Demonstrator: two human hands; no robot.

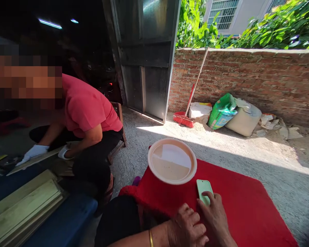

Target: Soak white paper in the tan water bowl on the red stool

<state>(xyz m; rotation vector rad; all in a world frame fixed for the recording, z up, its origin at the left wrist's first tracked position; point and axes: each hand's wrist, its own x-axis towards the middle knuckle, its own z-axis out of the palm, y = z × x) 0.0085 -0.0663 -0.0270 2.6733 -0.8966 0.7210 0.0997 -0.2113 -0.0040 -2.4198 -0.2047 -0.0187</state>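
A mint-green phone (204, 187) lies on the red-covered table (239, 199), just right of the wide basin. My right hand (216, 214) is closed round the phone's near end, thumb at its left edge and fingers over its face and right side. Beside it, my left hand (187, 226) rests near the table's front edge with loosely curled fingers. Nothing shows in it, and a gold bangle (151, 238) circles that wrist. The pale pink basin (150, 161) holds water, which reflects the light.
At left, a person in a red shirt (89, 106) and white gloves handles a long thin board (36, 159). Stacked boards (28, 206) lie on a blue surface (77, 209). Beyond stand a metal door (146, 61), a red broom (186, 120), sacks (244, 118) and a brick wall (273, 75).
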